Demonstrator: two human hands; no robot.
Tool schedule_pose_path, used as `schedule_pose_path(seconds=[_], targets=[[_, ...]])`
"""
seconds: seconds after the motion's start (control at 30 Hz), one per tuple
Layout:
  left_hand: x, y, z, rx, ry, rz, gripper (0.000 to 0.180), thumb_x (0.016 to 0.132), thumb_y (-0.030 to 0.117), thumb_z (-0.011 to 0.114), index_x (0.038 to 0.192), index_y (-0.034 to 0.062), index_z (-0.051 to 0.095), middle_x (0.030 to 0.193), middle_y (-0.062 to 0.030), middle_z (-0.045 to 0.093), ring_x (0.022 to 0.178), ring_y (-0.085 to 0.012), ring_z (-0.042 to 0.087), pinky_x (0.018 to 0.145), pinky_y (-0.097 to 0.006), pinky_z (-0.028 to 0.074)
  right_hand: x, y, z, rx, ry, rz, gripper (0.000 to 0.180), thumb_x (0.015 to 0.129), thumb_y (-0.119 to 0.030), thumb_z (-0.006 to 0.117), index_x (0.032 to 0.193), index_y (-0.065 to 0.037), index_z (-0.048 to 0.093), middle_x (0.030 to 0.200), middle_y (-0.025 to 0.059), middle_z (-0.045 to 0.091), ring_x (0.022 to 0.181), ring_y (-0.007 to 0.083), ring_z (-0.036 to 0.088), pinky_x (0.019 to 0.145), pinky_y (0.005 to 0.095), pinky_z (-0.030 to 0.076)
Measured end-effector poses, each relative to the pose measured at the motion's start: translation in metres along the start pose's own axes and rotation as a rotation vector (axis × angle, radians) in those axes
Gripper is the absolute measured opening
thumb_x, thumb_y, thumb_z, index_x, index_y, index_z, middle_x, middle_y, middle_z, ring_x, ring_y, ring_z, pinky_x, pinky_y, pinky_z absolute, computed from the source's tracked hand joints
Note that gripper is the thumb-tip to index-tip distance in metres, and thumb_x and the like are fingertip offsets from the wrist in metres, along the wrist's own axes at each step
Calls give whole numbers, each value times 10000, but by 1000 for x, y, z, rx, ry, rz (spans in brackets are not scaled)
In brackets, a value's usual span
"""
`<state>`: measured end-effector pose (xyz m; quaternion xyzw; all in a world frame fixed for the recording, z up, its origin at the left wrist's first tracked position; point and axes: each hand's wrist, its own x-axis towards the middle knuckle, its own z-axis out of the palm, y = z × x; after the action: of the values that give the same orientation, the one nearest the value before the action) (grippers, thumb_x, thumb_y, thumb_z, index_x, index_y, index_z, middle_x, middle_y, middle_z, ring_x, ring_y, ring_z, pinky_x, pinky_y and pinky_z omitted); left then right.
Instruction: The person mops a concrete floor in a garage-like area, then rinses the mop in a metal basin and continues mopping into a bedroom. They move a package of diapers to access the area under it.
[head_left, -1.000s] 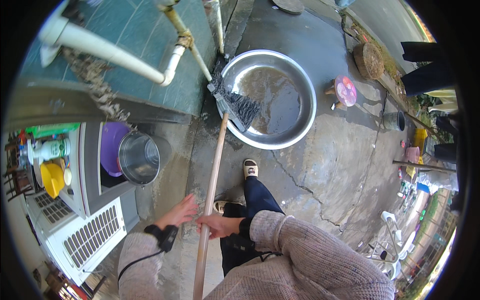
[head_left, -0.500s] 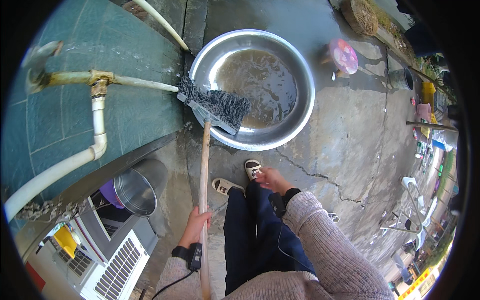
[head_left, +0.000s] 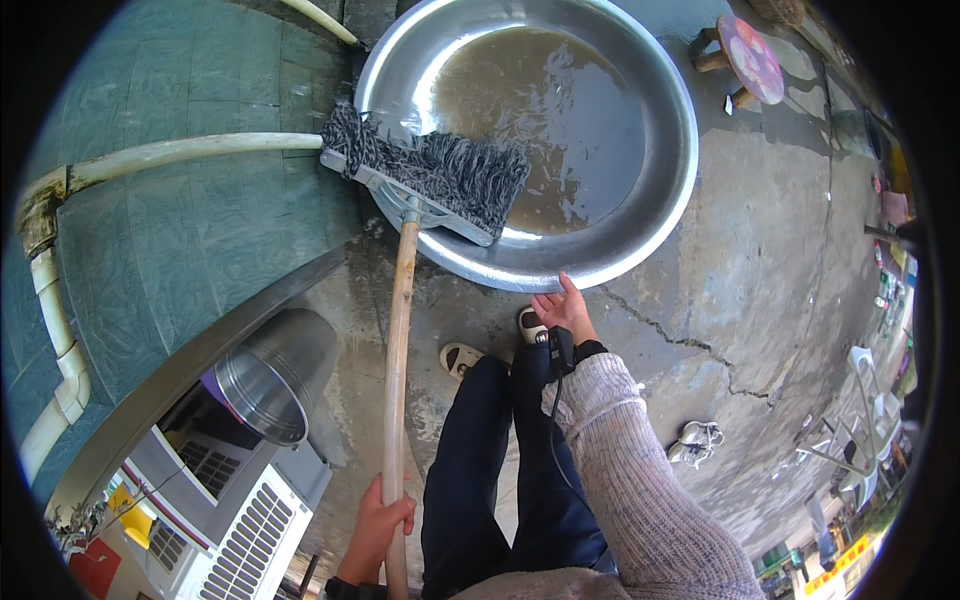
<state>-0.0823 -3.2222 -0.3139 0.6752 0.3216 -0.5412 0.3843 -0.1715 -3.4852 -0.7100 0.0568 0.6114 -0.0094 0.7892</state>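
My left hand (head_left: 381, 522) is wrapped round the wooden handle of a mop (head_left: 399, 350), low down near my body. The mop's wide head (head_left: 440, 178), covered in dark grey, wet-looking strands, rests across the left rim of a big round metal basin (head_left: 668, 205). Murky brown water (head_left: 590, 120) stands in the basin. My right hand (head_left: 566, 308) is open, its fingers apart, at the basin's near rim; whether it touches the metal I cannot tell. Dark straps with small black boxes sit on my wrists.
White pipes (head_left: 190, 150) run over the green tiled wall (head_left: 160, 250) at left. Below it stands a metal bucket (head_left: 265, 380). A pink-topped stool (head_left: 750, 60) is at the far right, a pair of sneakers (head_left: 696, 443) and a white chair (head_left: 862, 430) nearer. The concrete floor is cracked.
My right hand has moved forward, from above my foot to the basin's near rim, and opened. The basin looks closer. My left hand still grips the mop handle.
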Motion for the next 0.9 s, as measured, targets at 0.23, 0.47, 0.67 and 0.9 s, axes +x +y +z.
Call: schedule_pose_path(seconds=[0.23, 0.47, 0.67, 0.9], targets=[[-41, 19, 5, -114, -70, 66, 378, 746, 5, 514, 1116, -19, 441, 653, -66, 491, 463, -138, 466, 438, -254, 385, -66, -24, 23, -275, 156, -278, 314, 867, -339, 606, 1069, -142, 469, 976, 55, 596, 853, 190, 609, 593, 298, 437], [-101, 41, 12, -269, -240, 137, 366, 759, 11, 484, 1122, -24, 448, 651, -69, 488, 484, -135, 463, 454, -248, 387, -187, -87, 70, -418, 142, -520, 182, 884, -268, 586, 981, -140, 500, 823, 9, 620, 640, 124, 605, 477, 241, 395], [-135, 63, 13, -302, -321, 197, 364, 771, 12, 470, 1132, -26, 447, 665, -70, 496, 495, -135, 472, 466, -239, 388, -265, -154, 151, -492, 38, -709, 166, 880, -228, 581, 904, -81, 509, 711, 21, 596, 582, 125, 600, 420, 232, 366], [-166, 80, 1, -312, -346, 220, 381, 772, 12, 489, 1146, -31, 432, 662, -72, 496, 489, -133, 476, 462, -236, 390, -313, -198, 290, -827, 72, -993, 221, 809, -203, 625, 763, -21, 508, 629, 54, 567, 526, 165, 620, 406, 246, 398]])
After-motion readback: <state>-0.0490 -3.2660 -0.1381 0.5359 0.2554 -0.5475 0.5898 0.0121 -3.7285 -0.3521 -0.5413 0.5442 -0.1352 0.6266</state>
